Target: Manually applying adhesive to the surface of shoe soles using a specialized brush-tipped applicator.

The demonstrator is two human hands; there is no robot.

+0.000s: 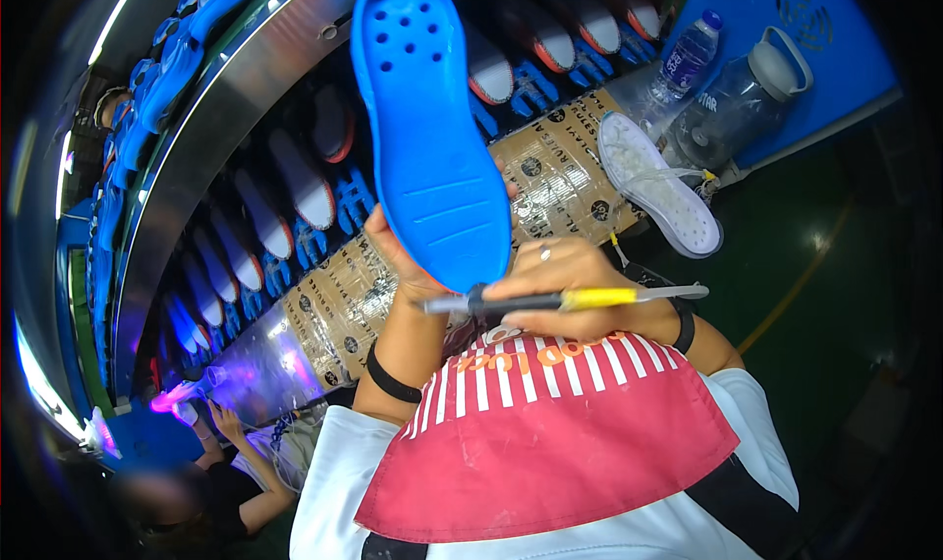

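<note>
A blue shoe sole point(432, 182) is upright in front of me, its inner face toward me, with several round holes at the top and raised lines lower down. My left hand point(401, 255) grips its lower left edge from behind, and fingertips show past its right edge. My right hand point(560, 270) is closed round a slim tool point(601, 296) with a black and yellow handle, held crosswise at the sole's bottom end. The tool's left end is grey and blurred, so I cannot tell its kind. Its right end is long, pale and slightly curved.
Several shoes point(303, 182) hang on blue holders along the curved metal line point(211, 79). Taped cardboard point(555, 172) covers the ledge before me. On the right are a white sole point(658, 182), a small bottle point(688, 57) and a large clear jug point(732, 108). A co-worker point(236, 481) is at lower left.
</note>
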